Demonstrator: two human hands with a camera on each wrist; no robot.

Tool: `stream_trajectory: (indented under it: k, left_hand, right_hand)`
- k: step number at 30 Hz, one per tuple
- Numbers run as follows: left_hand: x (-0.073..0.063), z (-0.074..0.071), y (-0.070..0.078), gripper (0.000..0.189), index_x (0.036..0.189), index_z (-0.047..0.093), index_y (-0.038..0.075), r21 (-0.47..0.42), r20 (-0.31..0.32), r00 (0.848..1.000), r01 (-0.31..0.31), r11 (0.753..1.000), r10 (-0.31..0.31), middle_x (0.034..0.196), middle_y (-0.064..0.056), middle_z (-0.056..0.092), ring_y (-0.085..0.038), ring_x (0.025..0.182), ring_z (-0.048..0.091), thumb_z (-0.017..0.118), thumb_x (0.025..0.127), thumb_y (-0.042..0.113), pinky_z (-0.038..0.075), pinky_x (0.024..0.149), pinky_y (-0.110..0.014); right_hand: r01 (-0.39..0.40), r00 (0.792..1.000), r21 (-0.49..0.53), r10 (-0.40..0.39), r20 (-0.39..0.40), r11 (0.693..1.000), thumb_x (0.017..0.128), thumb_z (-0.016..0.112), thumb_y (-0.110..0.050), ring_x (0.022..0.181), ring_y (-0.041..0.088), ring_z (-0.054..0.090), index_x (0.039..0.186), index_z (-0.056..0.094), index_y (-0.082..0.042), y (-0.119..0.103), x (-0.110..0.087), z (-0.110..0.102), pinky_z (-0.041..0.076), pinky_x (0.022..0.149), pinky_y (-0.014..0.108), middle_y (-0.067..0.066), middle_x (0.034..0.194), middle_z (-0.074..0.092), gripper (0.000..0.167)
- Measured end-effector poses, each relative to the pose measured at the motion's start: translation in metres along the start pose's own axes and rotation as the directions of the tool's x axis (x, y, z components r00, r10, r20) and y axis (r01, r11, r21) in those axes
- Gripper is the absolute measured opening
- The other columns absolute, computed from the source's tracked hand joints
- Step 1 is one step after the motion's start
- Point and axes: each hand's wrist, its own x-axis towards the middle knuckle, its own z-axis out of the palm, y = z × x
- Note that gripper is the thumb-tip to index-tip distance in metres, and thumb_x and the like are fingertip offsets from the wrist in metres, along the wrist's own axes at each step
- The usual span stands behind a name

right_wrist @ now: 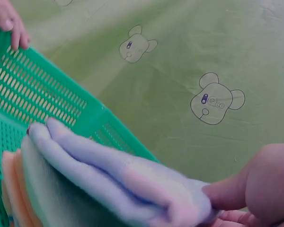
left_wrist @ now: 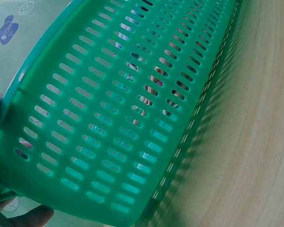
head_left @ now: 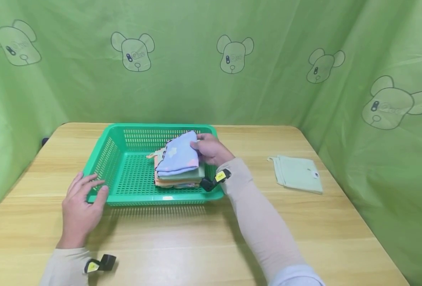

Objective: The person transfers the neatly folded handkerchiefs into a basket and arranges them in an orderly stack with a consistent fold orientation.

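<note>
My right hand [head_left: 212, 150] pinches the right edge of a folded blue hand towel [head_left: 178, 153] with light patches, thumb on top. This towel lies over a stack of folded cloths, a green one [head_left: 196, 173] and peach-edged ones [head_left: 160, 182] below, in the right half of a green plastic basket [head_left: 125, 198]. In the right wrist view, the blue towel's folded layers [right_wrist: 99, 161] show between the thumb and the stack. My left hand [head_left: 82, 208] rests at the basket's front left corner, its fingers spread over the rim. The left wrist view shows mostly the basket's slotted side.
A folded pale green towel [head_left: 298, 174] with a hanging loop lies on the wooden table [head_left: 182, 246], right of the basket. Green curtains [head_left: 185, 91] with bear-head prints surround the table at the back and sides.
</note>
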Motion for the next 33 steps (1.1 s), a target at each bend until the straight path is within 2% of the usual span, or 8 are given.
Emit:
stream_trajectory:
  k: [4, 10, 15, 23, 33]
  left_hand:
    - [0.000, 0.000, 0.000, 0.022, 0.102, 0.068, -0.004, -0.005, -0.001, 1.000, 0.008, 1.000, -0.008, 0.126, -0.025, 0.058, -0.043, 0.136, 0.034, 0.064, 0.088, 0.013, 0.018, 0.113, -0.059]
    - [-0.001, 0.000, 0.000, 0.022, 0.102, 0.068, -0.003, -0.001, 0.001, 1.000, 0.014, 1.000, -0.014, 0.127, -0.024, 0.058, -0.042, 0.136, 0.034, 0.065, 0.088, 0.013, 0.019, 0.113, -0.059]
    - [-0.001, 0.000, 0.001, 0.022, 0.102, 0.068, -0.003, 0.002, 0.004, 1.000, 0.015, 1.000, -0.015, 0.127, -0.024, 0.058, -0.042, 0.137, 0.033, 0.065, 0.088, 0.014, 0.018, 0.113, -0.060]
    - [-0.001, 0.000, -0.001, 0.022, 0.102, 0.068, -0.004, -0.001, 0.000, 1.000, 0.016, 1.000, -0.016, 0.127, -0.026, 0.057, -0.043, 0.136, 0.034, 0.064, 0.088, 0.012, 0.016, 0.114, -0.059]
    - [0.000, 0.000, 0.000, 0.021, 0.102, 0.068, -0.004, -0.004, 0.003, 1.000, 0.014, 1.000, -0.014, 0.127, -0.026, 0.057, -0.043, 0.136, 0.033, 0.064, 0.088, 0.012, 0.016, 0.114, -0.059]
  right_hand:
    - [-0.002, 0.999, -0.066, 0.000, -0.033, 0.998, 0.097, 0.046, 0.004, 0.112, 0.036, 0.057, 0.147, 0.027, 0.000, 0.001, 0.000, -0.002, 0.056, 0.085, 0.042, 0.023, 0.129, 0.050, 0.054]
    - [-0.004, 0.997, -0.183, -0.010, -0.076, 0.983, 0.098, 0.051, -0.003, 0.125, 0.034, 0.048, 0.149, 0.027, -0.003, -0.002, -0.005, -0.004, 0.045, 0.101, 0.047, 0.020, 0.143, 0.039, 0.056]
    - [0.039, 0.990, -0.272, -0.073, -0.117, 0.962, 0.097, 0.055, -0.011, 0.125, 0.028, 0.046, 0.148, 0.030, -0.005, -0.009, -0.013, -0.004, 0.043, 0.102, 0.040, 0.015, 0.144, 0.040, 0.057]
    - [0.090, 0.987, -0.182, -0.112, -0.114, 0.979, 0.099, 0.053, -0.012, 0.135, 0.030, 0.040, 0.149, 0.026, -0.003, -0.019, -0.019, -0.010, 0.035, 0.110, 0.039, 0.018, 0.145, 0.041, 0.058]
    - [0.181, 0.977, -0.075, -0.188, -0.100, 0.981, 0.100, 0.052, -0.010, 0.135, 0.036, 0.038, 0.148, 0.024, 0.001, -0.025, -0.030, -0.033, 0.036, 0.109, 0.039, 0.024, 0.148, 0.036, 0.057]
